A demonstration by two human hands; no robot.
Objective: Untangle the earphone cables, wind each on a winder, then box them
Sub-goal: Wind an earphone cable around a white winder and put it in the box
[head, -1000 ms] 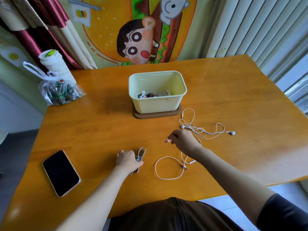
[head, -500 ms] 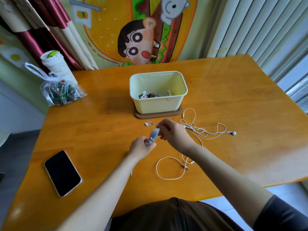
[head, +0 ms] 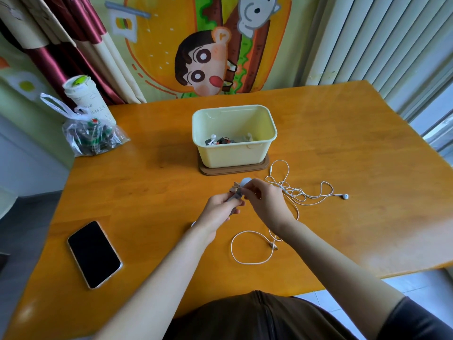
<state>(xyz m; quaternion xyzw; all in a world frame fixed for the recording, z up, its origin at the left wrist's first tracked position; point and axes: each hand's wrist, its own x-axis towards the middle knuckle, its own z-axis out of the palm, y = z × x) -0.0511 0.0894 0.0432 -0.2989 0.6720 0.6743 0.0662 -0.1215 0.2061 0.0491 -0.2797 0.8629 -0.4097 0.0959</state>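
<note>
A dark fabric top (head: 257, 315) is filling the near edge of the view, with both bare forearms reaching out over the glossy orange-brown wooden counter (head: 355, 148). Towards the near left corner a flat black phone (head: 94, 253) with rounded corners is lying screen up. Right of the arms, a thin white earphone cable (head: 235, 252) is lying in an open loop, running up under the right wrist.

Mid-counter, the two hands are working close together. The left hand (head: 218, 212) is gripping a small grey winder (head: 234, 195), most of it hidden by the fingers. The right hand (head: 264, 204) is pinching the cable's end at the winder's top, where a blurred white rounded bud is showing. Beyond the right hand the cable is lying in a loose tangle, one earbud trailing towards the right edge.

Further back, a pale yellow rounded plastic box (head: 232, 154) is sitting on a brown base (head: 234, 169), holding small dark and white items. At the far left corner a crinkled clear plastic bag (head: 93, 138) is leaning against a white cup (head: 85, 99). A cartoon cloth (head: 201, 57), satin curtain (head: 61, 45) and vertical blinds (head: 380, 45) are hanging behind.
</note>
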